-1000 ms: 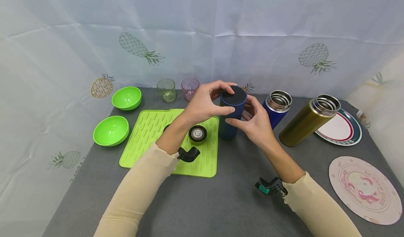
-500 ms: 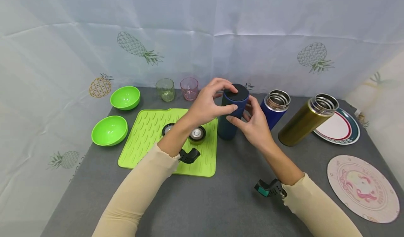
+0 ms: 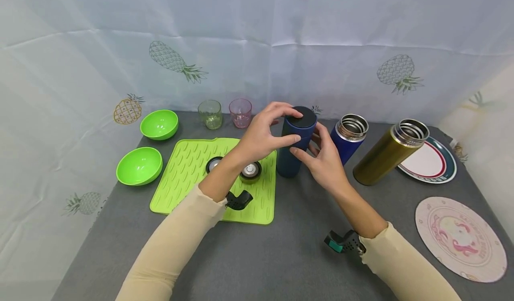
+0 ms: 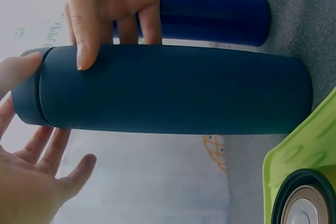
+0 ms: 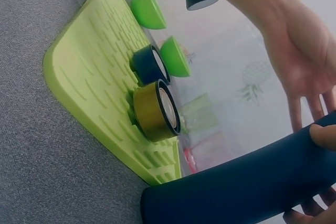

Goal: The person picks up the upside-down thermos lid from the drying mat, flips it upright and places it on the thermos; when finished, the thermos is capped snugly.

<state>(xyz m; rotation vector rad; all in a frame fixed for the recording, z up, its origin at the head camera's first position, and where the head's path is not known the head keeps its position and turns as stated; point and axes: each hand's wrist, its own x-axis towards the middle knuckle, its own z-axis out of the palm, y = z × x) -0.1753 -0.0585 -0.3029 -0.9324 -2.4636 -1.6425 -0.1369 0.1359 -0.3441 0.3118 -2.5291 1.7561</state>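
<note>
Upright on the grey table, close to the right edge of the green mat, stands a dark blue thermos bottle (image 3: 288, 160) with a black-topped lid (image 3: 302, 117). My left hand (image 3: 260, 134) holds that lid from the left, thumb in front and fingers over the far side. A thin seam shows below the lid (image 4: 29, 95) in the left wrist view. My right hand (image 3: 326, 165) grips the bottle's upper body just under the lid, its thumb (image 4: 86, 51) across the near side. Some of the right fingers are hidden behind the bottle.
Two lids lie inside-up on the green drying mat (image 3: 180, 176): an olive one (image 5: 152, 114) and a blue one (image 5: 148, 66). A lidless blue thermos (image 3: 348, 142) and olive thermos (image 3: 381, 158) stand right. Around are green bowls (image 3: 139, 166), glasses (image 3: 210, 114), a plate (image 3: 445, 165) and a pink round mat (image 3: 461, 241).
The top of the dark blue bottle has leaned slightly to the right with both hands still on it. Over the last half second the hands have hardly moved.
</note>
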